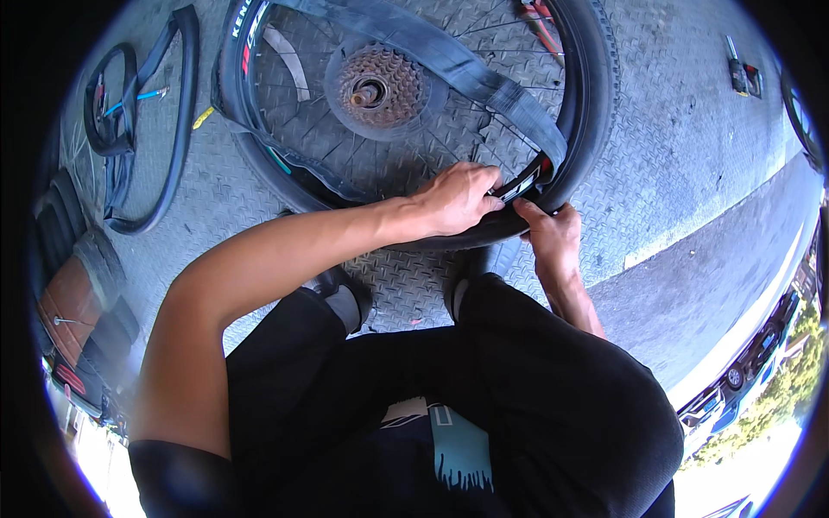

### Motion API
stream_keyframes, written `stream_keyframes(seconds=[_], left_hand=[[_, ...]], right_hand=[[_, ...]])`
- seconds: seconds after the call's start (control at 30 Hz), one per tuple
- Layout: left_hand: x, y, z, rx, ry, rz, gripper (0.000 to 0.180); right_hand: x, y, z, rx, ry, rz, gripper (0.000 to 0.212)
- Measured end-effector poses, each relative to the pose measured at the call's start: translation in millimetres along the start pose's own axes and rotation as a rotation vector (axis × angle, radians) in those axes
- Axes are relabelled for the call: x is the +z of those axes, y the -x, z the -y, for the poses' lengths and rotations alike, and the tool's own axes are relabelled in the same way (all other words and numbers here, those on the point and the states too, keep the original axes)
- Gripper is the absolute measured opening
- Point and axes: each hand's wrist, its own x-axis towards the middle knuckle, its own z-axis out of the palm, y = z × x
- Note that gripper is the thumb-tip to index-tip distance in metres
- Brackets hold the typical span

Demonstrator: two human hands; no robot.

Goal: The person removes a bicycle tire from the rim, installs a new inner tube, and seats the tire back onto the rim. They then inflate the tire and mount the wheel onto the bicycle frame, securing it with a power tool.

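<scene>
A bicycle wheel lies flat before me, its black tire point(591, 95) around a dark rim point(521, 184) with white and red marks. A limp black inner tube point(449, 62) drapes across the spokes and meets the rim near my hands; another stretch runs along the wheel's near left side. My left hand point(458, 200) is closed on the near edge of the rim, its fingertips partly hidden. Just right of it, my right hand point(553, 229) grips the tire, thumb on top and fingers underneath. At the hub sits a rusty cassette point(384, 85) behind a clear disc.
Another black inner tube point(186, 112) lies looped at left, beside a blue-handled tool point(138, 101). A small dark tool point(738, 76) rests at far right. Red-handled pliers-like tool point(542, 28) shows beyond the spokes. The floor point(665, 164) is patterned metal plate. My shoes point(350, 298) are close under the wheel.
</scene>
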Motion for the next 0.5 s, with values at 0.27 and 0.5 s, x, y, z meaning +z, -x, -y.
stream_keyframes(seconds=[0.27,0.5], left_hand=[[-17,-2,-10,-0.019,0.05,0.078,0.028],[-31,-12,-11,-0.065,-0.032,0.223,0.027]], right_hand=[[4,-7,-11,0.02,-0.147,0.063,0.016],[4,-13,-14,0.096,-0.278,0.046,0.018]])
